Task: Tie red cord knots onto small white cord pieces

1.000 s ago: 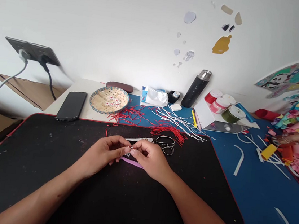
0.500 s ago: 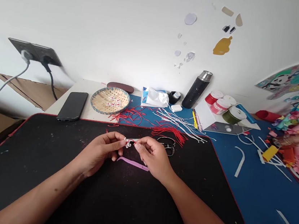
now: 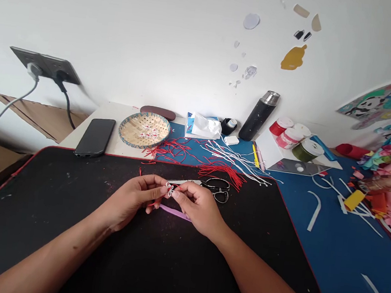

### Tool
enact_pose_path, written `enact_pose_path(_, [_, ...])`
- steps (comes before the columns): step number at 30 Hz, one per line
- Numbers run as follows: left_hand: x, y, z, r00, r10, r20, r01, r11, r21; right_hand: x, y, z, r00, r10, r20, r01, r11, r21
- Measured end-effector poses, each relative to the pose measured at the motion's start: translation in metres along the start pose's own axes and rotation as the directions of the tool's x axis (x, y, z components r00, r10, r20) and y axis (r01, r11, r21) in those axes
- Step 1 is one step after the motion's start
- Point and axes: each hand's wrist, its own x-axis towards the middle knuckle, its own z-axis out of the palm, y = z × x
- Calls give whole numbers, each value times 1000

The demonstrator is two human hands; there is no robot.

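Note:
A small knot of red and white cord, with white loops like petals, is pinched between my two hands above the black mat. My left hand is closed on its left side, and a red cord end shows under those fingers. From the other side, my right hand grips the cord with thumb and forefinger. Beneath both hands lie purple tweezers, partly covered by my fingers. Scissors with black handles rest just behind my right hand, their blades pointing left.
Cut red cords and white cords lie behind the mat. A woven basket holds small red and white pieces. A phone is at the left; a black thermos and cord spools stand at the right.
My hands have drawn closer together around the knot, and its white loops now face up between the fingertips. More of the scissor blades shows; the tweezers' tip is now covered.

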Motion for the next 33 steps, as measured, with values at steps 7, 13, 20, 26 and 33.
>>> enact_pose_path(7, [0, 3, 0, 1000, 2, 3, -2, 997, 80, -1, -3, -1, 1000, -17, 14, 17, 999, -29])
enact_pose_path(13, [0, 0, -3, 1000, -9, 25, 6, 994, 114, -1, -1, -1, 999, -2, 37, 5, 998, -70])
enact_pose_path(20, [1, -2, -7, 998, -19, 53, 10, 986, 165, -2, 0, -2, 999, 2, 50, 2, 997, -81])
enact_pose_path(26, [1, -1, -8, 998, -29, 60, 15, 975, 221, -1, 0, -2, 998, 14, 57, -9, 996, -87])
enact_pose_path(33, [4, -3, -7, 998, -16, 56, 1, 964, 265, 0, 3, -2, 998, 8, 66, -1, 995, -100])
